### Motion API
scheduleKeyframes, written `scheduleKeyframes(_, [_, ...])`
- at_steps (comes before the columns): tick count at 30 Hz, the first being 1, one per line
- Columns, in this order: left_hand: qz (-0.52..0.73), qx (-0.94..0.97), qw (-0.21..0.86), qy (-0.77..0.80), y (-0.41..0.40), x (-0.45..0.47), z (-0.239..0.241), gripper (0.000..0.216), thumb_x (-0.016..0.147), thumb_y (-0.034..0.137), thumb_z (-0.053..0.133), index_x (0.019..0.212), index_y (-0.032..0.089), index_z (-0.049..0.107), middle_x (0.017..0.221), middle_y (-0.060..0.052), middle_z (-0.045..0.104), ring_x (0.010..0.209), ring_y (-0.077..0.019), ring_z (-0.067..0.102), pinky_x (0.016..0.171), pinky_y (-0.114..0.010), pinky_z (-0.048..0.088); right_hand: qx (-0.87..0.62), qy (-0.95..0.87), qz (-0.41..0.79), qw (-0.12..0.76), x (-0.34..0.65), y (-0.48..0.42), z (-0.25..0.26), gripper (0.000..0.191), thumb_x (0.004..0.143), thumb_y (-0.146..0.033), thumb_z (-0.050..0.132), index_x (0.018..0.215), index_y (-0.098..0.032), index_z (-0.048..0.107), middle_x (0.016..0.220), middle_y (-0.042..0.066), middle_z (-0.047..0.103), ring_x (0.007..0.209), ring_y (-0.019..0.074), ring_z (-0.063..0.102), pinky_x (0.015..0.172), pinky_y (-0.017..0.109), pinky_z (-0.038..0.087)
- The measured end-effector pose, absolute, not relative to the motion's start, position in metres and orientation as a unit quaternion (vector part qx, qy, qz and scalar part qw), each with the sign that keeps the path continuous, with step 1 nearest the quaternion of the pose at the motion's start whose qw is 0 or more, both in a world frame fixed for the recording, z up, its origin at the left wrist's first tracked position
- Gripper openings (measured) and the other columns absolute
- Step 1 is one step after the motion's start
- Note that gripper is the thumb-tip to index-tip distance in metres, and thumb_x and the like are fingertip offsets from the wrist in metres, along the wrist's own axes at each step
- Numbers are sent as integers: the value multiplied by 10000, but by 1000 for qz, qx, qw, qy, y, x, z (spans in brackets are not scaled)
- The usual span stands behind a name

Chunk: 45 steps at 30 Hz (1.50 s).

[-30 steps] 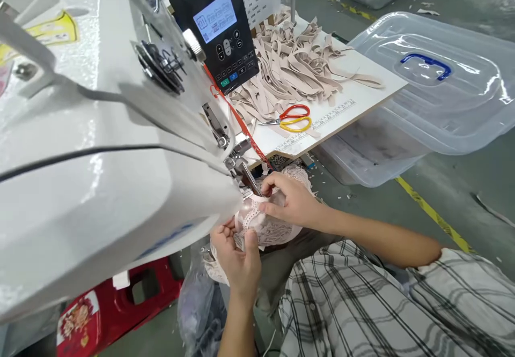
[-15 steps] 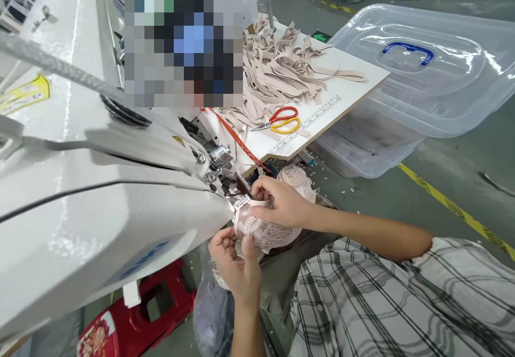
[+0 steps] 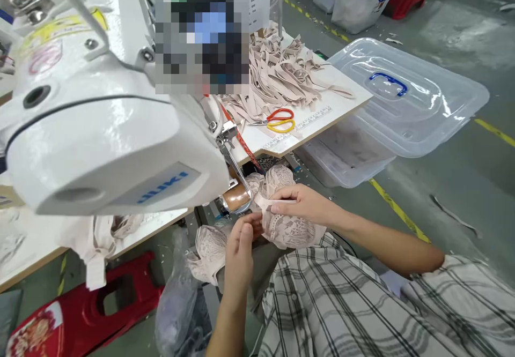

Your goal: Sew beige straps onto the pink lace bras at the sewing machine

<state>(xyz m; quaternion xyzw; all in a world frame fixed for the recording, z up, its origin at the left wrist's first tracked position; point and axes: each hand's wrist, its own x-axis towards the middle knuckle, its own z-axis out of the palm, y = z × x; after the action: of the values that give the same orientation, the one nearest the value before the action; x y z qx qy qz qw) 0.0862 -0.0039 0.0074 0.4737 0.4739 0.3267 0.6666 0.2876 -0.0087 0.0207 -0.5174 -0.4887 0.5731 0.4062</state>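
Note:
A pale pink lace bra [image 3: 292, 231] hangs just in front of the sewing machine's work arm [image 3: 236, 197]. My right hand [image 3: 300, 204] is closed on its upper edge, thumb and fingers pinching a pale band. My left hand [image 3: 240, 247] is at the bra's near side, its fingers curled in against the fabric; the fingertips are partly hidden. Another lace cup [image 3: 211, 244] shows left of my left wrist, over my lap. The white sewing machine head [image 3: 120, 158] stands left of both hands.
Scissors with red and yellow handles [image 3: 280, 121] lie on the white table [image 3: 314, 126], beside a heap of beige strips [image 3: 281, 73]. A lidded clear plastic box [image 3: 426, 116] stands to the right. A red stool [image 3: 132, 292] and a plastic bag [image 3: 175, 298] are at lower left.
The bra has come away from the machine's needle area, toward my body. Both hands have shifted slightly right with it. The view has turned, showing more of the machine head and table at left.

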Motion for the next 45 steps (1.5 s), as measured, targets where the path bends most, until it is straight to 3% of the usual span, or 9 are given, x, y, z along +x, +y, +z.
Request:
scheduleKeyframes(7, [327, 380, 773, 388, 2, 93, 33, 467, 814, 613, 625, 960, 184, 738, 1034, -128, 730, 1092, -298, 652, 955, -445, 514, -507, -570, 526, 377, 273, -22, 22, 310, 866, -455, 625, 944, -179, 742, 992, 59, 738, 926, 199, 667, 799, 301, 503])
scheduleKeyframes(11, [383, 341, 768, 385, 12, 56, 59, 323, 773, 510, 723, 791, 191, 673, 705, -38, 640, 835, -231, 676, 853, -401, 550, -489, -729, 396, 268, 269, -31, 12, 404, 969, -460, 428, 1061, -179, 703, 913, 85, 720, 834, 215, 662, 743, 336, 500])
scheduleKeyframes(15, [516, 256, 719, 389, 38, -17, 91, 274, 767, 418, 748, 712, 203, 586, 561, 52, 426, 576, -129, 543, 694, -331, 559, -500, -780, 336, 167, 274, -40, -7, 417, 988, -417, 356, 919, -210, 711, 838, 99, 734, 779, 247, 686, 700, 363, 521])
scheduleKeyframes(19, [653, 176, 598, 430, 60, -98, 112, 273, 966, 289, 493, 708, 208, 530, 574, 61, 348, 507, -79, 434, 575, -240, 477, -509, -774, 355, 125, 281, -39, -14, 408, 953, -464, 391, 915, -244, 733, 892, 109, 744, 855, 279, 701, 770, 404, 548])
scheduleKeyframes(21, [677, 176, 544, 463, 65, -130, 112, 387, 1026, 252, 341, 677, 212, 503, 565, 53, 303, 470, -67, 370, 515, -216, 392, -518, -755, 382, 125, 280, -38, -9, 418, 921, -518, 425, 855, -249, 739, 837, 106, 725, 829, 282, 697, 756, 402, 554])
scheduleKeyframes(28, [713, 173, 456, 504, 65, -195, 83, 327, 891, 445, 642, 664, 239, 527, 501, 68, 235, 401, -66, 144, 406, -248, 246, -644, -525, 484, 273, 277, -34, -10, 476, 689, -699, 656, 769, -229, 653, 864, 99, 715, 868, 287, 695, 755, 355, 576])
scheduleKeyframes(33, [567, 346, 500, 556, 53, -148, 53, 508, 787, 733, 558, 630, 256, 476, 473, 88, 119, 392, -64, 101, 396, -239, 159, -722, -399, 316, 468, 243, -30, -31, 462, 701, -666, 664, 859, -250, 539, 736, 49, 637, 689, 225, 633, 641, 327, 560])
scheduleKeyframes(39, [331, 503, 613, 512, 15, -19, 14, 336, 677, 473, 714, 592, 165, 611, 500, 47, 449, 472, -91, 365, 475, -248, 268, -556, -571, 517, 314, 181, -7, -12, 496, 769, -689, 566, 826, -208, 676, 828, 96, 709, 793, 258, 675, 745, 364, 554])
scheduleKeyframes(45, [171, 654, 509, 533, 5, 8, 9, 213, 766, 321, 581, 643, 167, 662, 538, 29, 462, 581, -145, 431, 561, -270, 286, -506, -631, 551, 205, 190, 5, 5, 377, 801, -548, 589, 828, -190, 701, 725, 40, 676, 679, 202, 605, 644, 307, 466])
